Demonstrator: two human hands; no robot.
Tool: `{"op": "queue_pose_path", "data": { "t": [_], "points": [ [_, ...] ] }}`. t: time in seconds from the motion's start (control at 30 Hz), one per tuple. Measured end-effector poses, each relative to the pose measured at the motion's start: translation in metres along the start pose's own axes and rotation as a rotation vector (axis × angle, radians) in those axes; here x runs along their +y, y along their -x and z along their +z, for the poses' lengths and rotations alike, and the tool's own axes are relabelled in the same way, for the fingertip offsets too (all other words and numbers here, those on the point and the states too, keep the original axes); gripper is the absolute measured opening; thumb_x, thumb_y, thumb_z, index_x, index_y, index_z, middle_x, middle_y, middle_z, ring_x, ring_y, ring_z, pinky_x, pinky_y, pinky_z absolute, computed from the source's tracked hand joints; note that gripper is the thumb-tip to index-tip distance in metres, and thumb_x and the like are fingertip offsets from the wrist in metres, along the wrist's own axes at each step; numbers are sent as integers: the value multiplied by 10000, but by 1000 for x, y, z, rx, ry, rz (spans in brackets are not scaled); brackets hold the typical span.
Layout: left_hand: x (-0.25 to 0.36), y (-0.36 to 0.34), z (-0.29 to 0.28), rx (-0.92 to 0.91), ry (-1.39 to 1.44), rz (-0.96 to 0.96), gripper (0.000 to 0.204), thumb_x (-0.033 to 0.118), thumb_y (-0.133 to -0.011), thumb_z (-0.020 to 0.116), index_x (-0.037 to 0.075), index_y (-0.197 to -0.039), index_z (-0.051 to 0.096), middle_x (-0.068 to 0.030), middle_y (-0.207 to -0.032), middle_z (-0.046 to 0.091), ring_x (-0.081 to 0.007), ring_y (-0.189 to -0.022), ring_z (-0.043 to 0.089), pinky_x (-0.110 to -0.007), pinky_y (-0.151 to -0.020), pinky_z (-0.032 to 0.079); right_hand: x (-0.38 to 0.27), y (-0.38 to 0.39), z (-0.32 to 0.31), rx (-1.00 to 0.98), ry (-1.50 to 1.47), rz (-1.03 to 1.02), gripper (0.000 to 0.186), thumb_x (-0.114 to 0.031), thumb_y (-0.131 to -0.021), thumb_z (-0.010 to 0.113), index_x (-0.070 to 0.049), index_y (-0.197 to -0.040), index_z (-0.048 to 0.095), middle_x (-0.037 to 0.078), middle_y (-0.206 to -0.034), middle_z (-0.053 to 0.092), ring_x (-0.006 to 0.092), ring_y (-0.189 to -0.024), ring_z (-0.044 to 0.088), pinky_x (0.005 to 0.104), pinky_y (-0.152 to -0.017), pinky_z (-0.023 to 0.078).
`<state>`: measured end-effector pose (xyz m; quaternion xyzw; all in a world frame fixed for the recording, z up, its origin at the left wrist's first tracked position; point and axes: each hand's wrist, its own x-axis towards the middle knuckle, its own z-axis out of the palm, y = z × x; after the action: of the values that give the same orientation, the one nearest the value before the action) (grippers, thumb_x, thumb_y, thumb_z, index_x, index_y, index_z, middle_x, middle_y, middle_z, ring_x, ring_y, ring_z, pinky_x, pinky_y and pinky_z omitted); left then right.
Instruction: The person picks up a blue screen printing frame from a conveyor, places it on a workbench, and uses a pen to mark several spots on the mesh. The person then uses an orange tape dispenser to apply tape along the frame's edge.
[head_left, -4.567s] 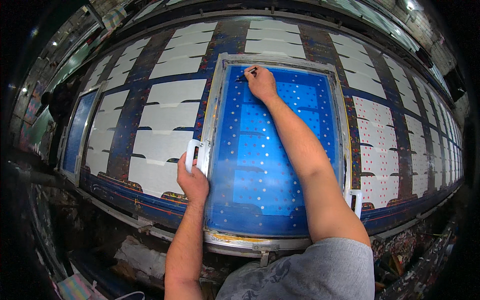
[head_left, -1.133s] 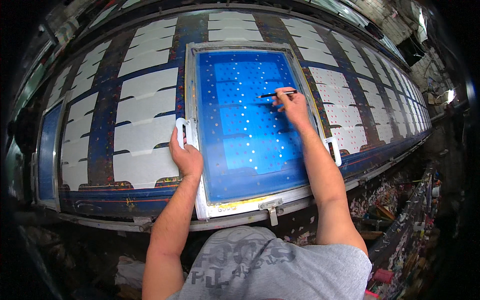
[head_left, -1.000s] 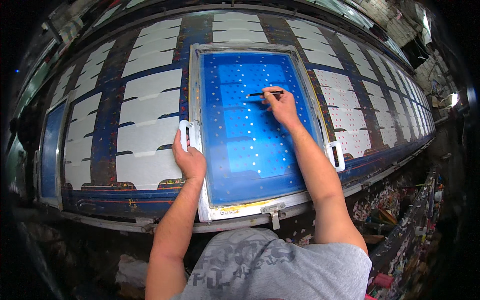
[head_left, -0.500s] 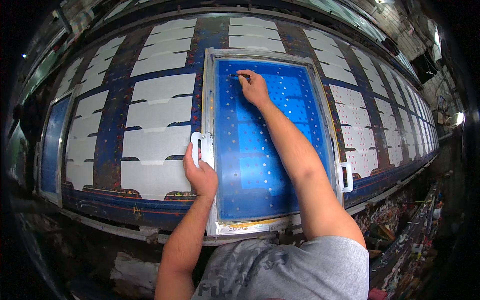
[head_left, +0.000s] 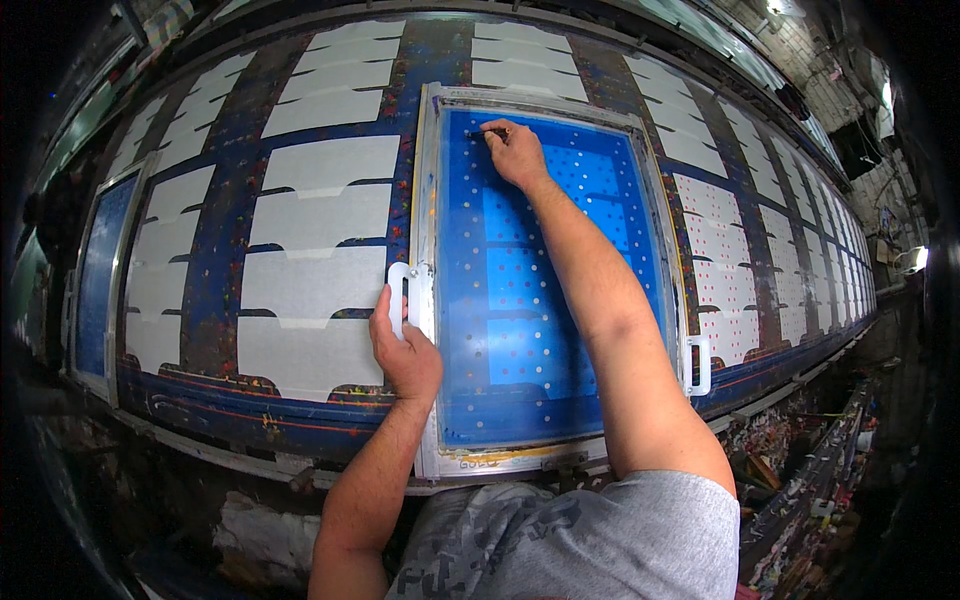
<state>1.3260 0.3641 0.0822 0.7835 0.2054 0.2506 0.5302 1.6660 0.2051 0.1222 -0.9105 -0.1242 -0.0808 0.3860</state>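
In front of me lies a screen printing frame [head_left: 432, 390] with pale metal edges and a blue mesh [head_left: 465, 350] dotted with small light spots. My left hand [head_left: 408, 362] is closed around the white handle [head_left: 400, 283] on the frame's left side. Stretched over the mesh, my right hand [head_left: 516, 156] pinches a slim black pen [head_left: 478, 134]. The pen points left, at the mesh's upper left part; whether its tip touches the mesh is too small to tell. Through the mesh show pale rectangular panels lying beneath.
White shaped pieces [head_left: 318, 270] lie in rows along the paint-stained table [head_left: 215, 255]. To the right, some pieces [head_left: 712, 255] carry red dots. Another white handle [head_left: 698, 365] sits on the frame's right side. A second blue screen frame [head_left: 103, 285] stands at the far left.
My right hand has moved slightly up the mesh with the pen. My left hand stays on the handle. The whole view has shifted a little.
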Motion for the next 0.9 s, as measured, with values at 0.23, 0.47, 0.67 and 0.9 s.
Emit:
{"op": "queue_pose_path", "data": {
  "t": [0.23, 0.47, 0.67, 0.9],
  "points": [
    [0, 0, 1, 11, -14, 20, 631, -98, -926, 482, -21, -1552, 502, -211, -1301, 632, -348, -1208, 637, -467, -1084, 497, -8, 15, -12, -65, 28, 23, 286, -290, -1011, 676, -145, -1218, 809, 171, -1149, 809, 377, -1093, 765, 479, -959, 592],
    [-2, -1, 3, 40, 2, 56, 640, -104, -909, 479, -24, -1542, 518, -215, -1271, 645, -356, -1192, 636, -472, -1077, 497, -17, 38, -19, -94, 38, 20, 279, -281, -1010, 669, -136, -1200, 813, 160, -1130, 816, 370, -1065, 775, 479, -942, 597],
    [-2, -2, 4, 48, 29, 69, 638, -121, -906, 477, -26, -1535, 527, -215, -1268, 645, -356, -1185, 633, -472, -1074, 496, -24, 66, -23, -101, 47, -2, 279, -279, -1008, 670, -136, -1198, 815, 164, -1118, 816, 373, -1056, 775, 479, -925, 600],
    [-1, -2, 3, 25, 57, 48, 638, -132, -908, 476, -24, -1535, 522, -213, -1268, 639, -358, -1190, 629, -474, -1082, 488, -29, 100, -28, -100, 14, 15, 275, -272, -1007, 672, -132, -1194, 817, 172, -1106, 815, 380, -1042, 775, 482, -914, 599]
  ]
}}
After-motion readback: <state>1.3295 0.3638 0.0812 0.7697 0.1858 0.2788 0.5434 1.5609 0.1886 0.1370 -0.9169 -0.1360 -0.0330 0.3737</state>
